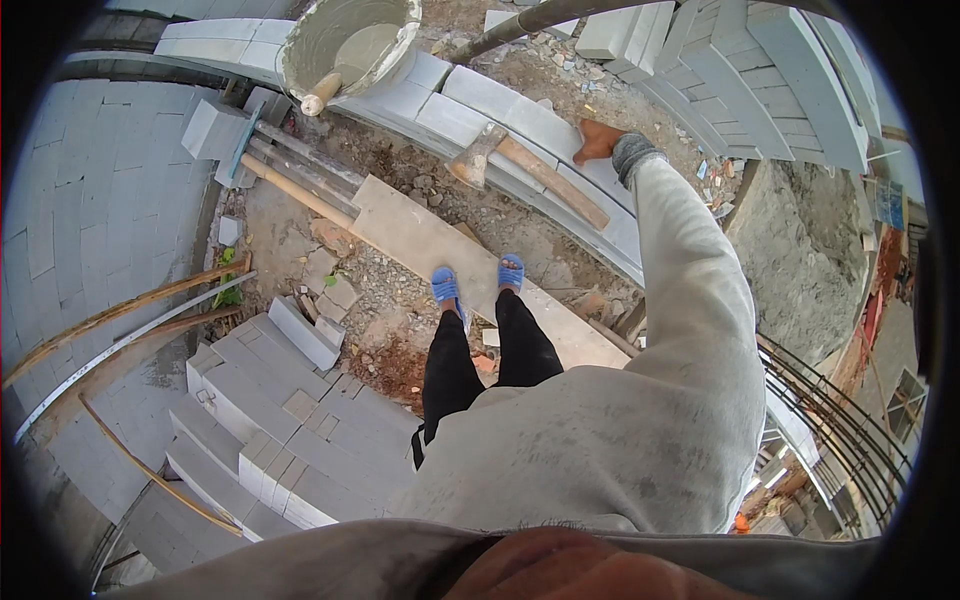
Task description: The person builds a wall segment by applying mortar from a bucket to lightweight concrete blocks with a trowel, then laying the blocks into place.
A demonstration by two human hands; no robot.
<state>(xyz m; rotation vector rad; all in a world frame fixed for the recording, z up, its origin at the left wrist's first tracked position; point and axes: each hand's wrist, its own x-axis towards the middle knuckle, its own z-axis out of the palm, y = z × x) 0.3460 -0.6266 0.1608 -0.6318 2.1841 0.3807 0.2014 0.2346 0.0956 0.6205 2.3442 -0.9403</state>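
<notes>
My right hand (598, 141), in a grey cuffed sleeve, is at a pale grey building block (545, 128) on top of the low wall. The thumb lies over the block's upper face, and the other fingers bend over its far side, partly hidden. Nearer to me, a hatchet (478, 157) lies across the wall, its wooden handle slanting toward the lower right. Farther left along the wall stands a bucket (408, 62) of wet grey mortar (365, 47), with a wooden-handled tool (321, 94) poking over its rim. My left hand is out of view.
My feet, in blue sandals (445, 284), stand on a long plank (405, 225). Blocks (270, 385) are stacked at lower left, with more block stacks (730, 75) at upper right. A long-handled tool (300, 195) lies beside metal poles on the left. Bent rebar (840, 410) stands at right.
</notes>
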